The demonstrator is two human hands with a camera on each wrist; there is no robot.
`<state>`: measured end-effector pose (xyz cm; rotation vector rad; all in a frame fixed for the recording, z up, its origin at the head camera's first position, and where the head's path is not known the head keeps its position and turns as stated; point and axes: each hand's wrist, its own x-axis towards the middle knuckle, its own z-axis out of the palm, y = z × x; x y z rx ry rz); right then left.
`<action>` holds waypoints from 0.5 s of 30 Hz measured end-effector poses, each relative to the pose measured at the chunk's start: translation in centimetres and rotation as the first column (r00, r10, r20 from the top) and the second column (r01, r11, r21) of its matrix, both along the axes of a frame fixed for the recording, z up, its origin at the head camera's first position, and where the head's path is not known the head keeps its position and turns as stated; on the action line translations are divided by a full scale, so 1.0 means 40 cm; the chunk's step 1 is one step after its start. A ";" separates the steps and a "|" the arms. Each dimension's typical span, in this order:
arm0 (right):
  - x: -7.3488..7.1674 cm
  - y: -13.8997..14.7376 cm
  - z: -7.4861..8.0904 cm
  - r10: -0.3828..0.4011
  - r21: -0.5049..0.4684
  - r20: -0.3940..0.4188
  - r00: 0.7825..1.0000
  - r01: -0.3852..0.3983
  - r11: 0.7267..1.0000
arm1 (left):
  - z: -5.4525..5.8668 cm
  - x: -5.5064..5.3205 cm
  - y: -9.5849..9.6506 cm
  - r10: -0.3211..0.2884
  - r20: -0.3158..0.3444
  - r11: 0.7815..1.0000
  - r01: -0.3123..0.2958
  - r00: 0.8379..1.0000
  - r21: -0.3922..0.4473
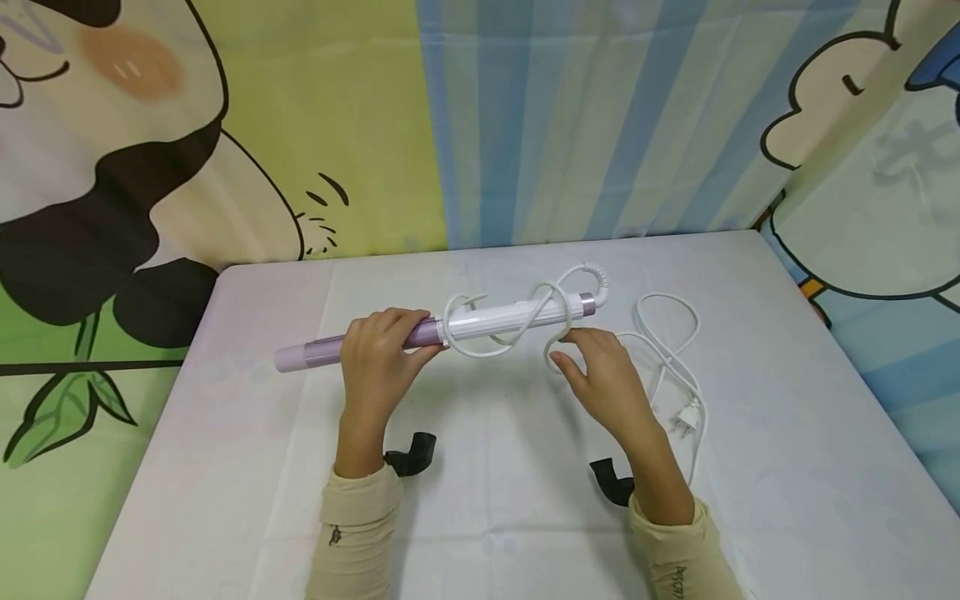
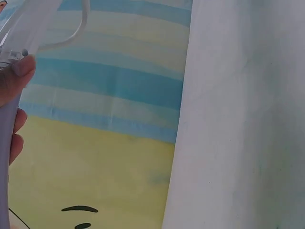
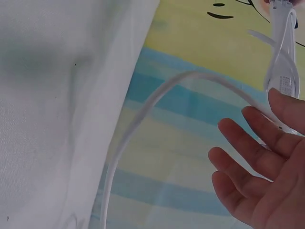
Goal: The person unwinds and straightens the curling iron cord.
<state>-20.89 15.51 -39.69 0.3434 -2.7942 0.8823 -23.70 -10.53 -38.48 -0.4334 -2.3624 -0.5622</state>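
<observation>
A slim purple and white hair iron [image 1: 495, 320] is held up over the table, slanting slightly up to the right. My left hand [image 1: 378, 358] grips its purple part; in the left wrist view the thumb [image 2: 21, 71] lies along it near the white section. The white cord [image 1: 557, 333] leaves the right end through a ribbed sleeve and winds loosely around the white section. Beside that loop is my right hand [image 1: 603, 371], thumb and forefinger apart. In the right wrist view the cord [image 3: 157, 93] passes between them, and the fingers [image 3: 243, 148] are loosely extended.
More cord runs over the white-covered table [image 1: 247, 467] on the right, with a white two-pin plug [image 1: 686, 415] lying on it. A black curved piece [image 1: 412, 455] shows at the left wrist and another [image 1: 611, 482] at the right. Behind the table hangs a printed cloth [image 1: 540, 125].
</observation>
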 end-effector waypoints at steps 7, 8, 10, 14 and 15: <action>0.002 0.004 0.007 -0.028 -0.044 0.067 0.997 0.031 0.999 | 0.002 -0.003 -0.006 -0.004 -0.021 1.000 0.003 1.000 -0.020; -0.002 0.003 0.003 -0.012 -0.047 0.069 0.998 0.015 0.999 | 0.002 -0.003 -0.007 -0.006 -0.018 1.000 0.006 1.000 -0.020; -0.009 0.000 -0.007 0.022 -0.058 0.071 0.997 -0.018 0.998 | 0.003 -0.002 -0.007 -0.011 -0.007 1.000 0.011 1.000 -0.015; -0.009 -0.008 -0.018 0.037 -0.063 0.065 0.997 -0.033 0.997 | 0.001 0.000 -0.007 -0.017 0.016 1.000 0.017 1.000 -0.008; -0.005 -0.008 -0.015 0.029 -0.065 0.054 0.998 -0.025 0.998 | 0.000 0.000 -0.007 -0.017 0.020 1.000 0.018 1.000 -0.007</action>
